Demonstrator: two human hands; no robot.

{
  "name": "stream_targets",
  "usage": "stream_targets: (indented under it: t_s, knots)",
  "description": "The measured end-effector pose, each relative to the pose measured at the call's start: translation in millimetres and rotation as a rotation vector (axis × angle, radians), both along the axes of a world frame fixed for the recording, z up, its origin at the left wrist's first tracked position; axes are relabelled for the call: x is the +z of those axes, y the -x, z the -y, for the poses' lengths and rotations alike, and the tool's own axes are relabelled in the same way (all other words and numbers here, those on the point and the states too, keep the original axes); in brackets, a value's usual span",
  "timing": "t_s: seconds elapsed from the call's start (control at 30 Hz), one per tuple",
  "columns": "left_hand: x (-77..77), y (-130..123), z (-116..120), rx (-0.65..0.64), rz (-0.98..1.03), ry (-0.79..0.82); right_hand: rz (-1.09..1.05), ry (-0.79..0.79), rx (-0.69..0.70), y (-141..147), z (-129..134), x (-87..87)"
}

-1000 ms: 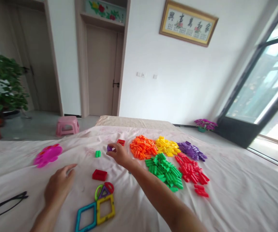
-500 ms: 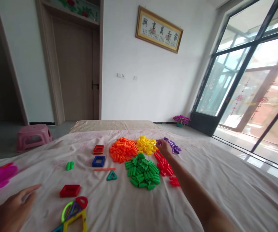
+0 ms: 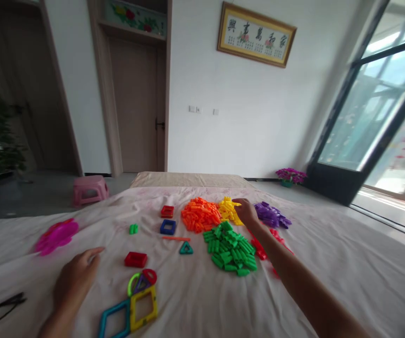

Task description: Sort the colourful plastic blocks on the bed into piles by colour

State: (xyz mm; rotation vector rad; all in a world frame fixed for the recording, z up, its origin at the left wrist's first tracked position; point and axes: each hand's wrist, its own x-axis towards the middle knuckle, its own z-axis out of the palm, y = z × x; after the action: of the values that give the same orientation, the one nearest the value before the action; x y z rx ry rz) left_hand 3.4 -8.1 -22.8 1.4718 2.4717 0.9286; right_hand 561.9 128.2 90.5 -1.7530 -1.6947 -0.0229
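My right hand [image 3: 247, 211] reaches far over the cloth, its fingers curled at the right side of a pile of yellow plastic pieces [image 3: 228, 209]. What those fingers hold, if anything, is hidden. Purple pieces [image 3: 272, 215] lie just right of that hand, and red pieces [image 3: 259, 248] are partly covered by my forearm. Nearer to me is a heap of green tube-like pieces [image 3: 231, 249]; orange pieces [image 3: 199, 214] spread to the left. My left hand [image 3: 79, 272] hovers at the left, thumb and fingers apart, holding nothing, closest to a red rectangular block [image 3: 135, 259].
Magnetic-tile frames, one yellow [image 3: 132, 312] and one blue [image 3: 101, 324], lie in front. A blue square [image 3: 167, 227], a teal triangle [image 3: 186, 248], two green pieces [image 3: 133, 228], a magenta object [image 3: 57, 236] and black glasses [image 3: 1, 307] are also on the cloth.
The view has swung left, bringing the glasses and a plant into sight. My right hand has moved from the purple pieces to the yellow pile's edge. My left hand remains open.
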Motion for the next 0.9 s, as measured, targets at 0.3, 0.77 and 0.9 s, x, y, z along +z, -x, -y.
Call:
stream_targets:
  t_s: [0.3,0.77,0.9]
  knots:
    - [22.8,-19,13,-0.017,0.086,-0.020,0.125,0.135,0.888,241,38,-24.1]
    - [30.4,-22,15,0.015,0.092,0.020,0.494,0.260,0.809,369,25,-34.2]
    - [29.6,-21,14,-0.002,0.099,0.001,0.488,0.241,0.802,334,36,-24.5]
